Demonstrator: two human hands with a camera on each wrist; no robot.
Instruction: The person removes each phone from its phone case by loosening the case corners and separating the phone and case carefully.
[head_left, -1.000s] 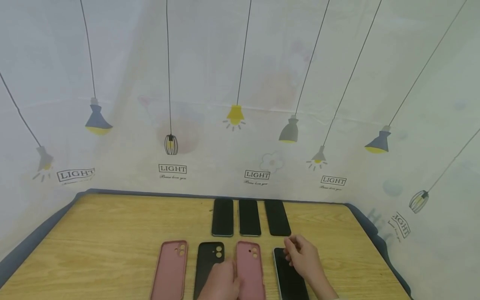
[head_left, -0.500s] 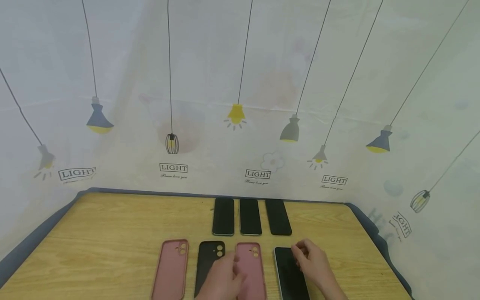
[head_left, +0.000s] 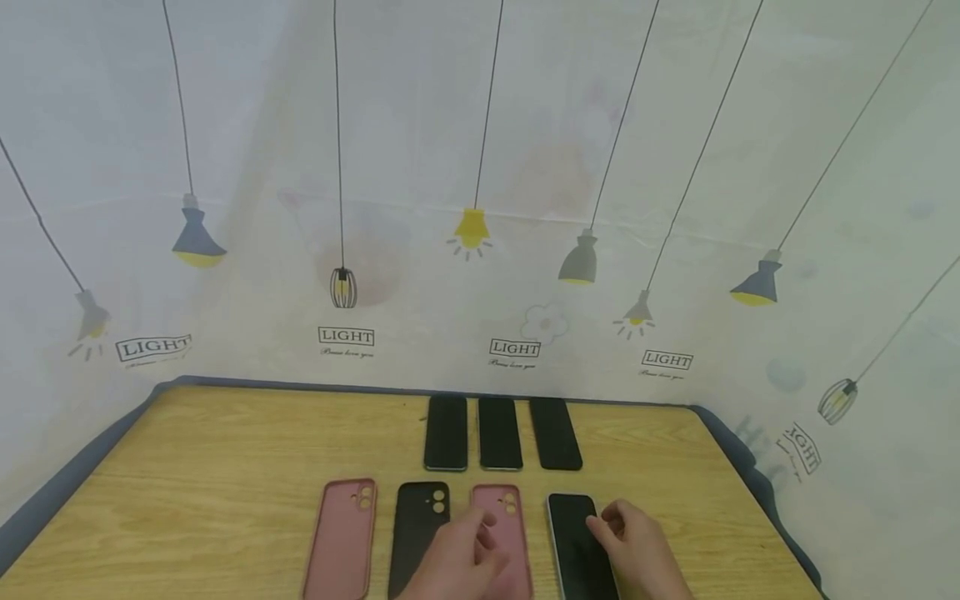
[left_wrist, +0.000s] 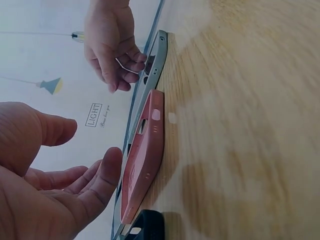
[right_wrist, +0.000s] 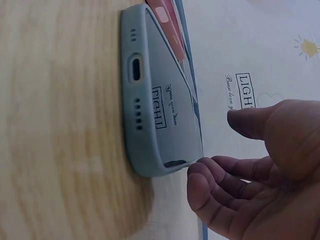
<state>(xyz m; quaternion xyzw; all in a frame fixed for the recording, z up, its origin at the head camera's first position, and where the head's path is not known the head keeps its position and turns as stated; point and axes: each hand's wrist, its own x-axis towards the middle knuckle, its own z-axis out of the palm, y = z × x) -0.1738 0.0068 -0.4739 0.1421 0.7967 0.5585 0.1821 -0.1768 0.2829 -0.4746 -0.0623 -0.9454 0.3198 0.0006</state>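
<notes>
A phone with a dark, glossy screen lies face up in a pale grey-green case at the front right. My right hand is at its right side, fingers loosely bent, fingertips right at the case's edge in the right wrist view. My left hand hovers over a pink phone case, thumb and fingers apart, with nothing between them. Left of that, a black phone case is partly covered by the left hand. Both cases lie inside up, camera holes at the far end.
Another pink case lies at the left of the front row. Behind, near the table's far edge, three dark phones lie side by side. The wooden table meets a pale curtain printed with lamps.
My right hand has slid toward me and to the right, from the phone's top to its right edge. My left hand has shifted slightly right over the pink case, its fingers loosening.
</notes>
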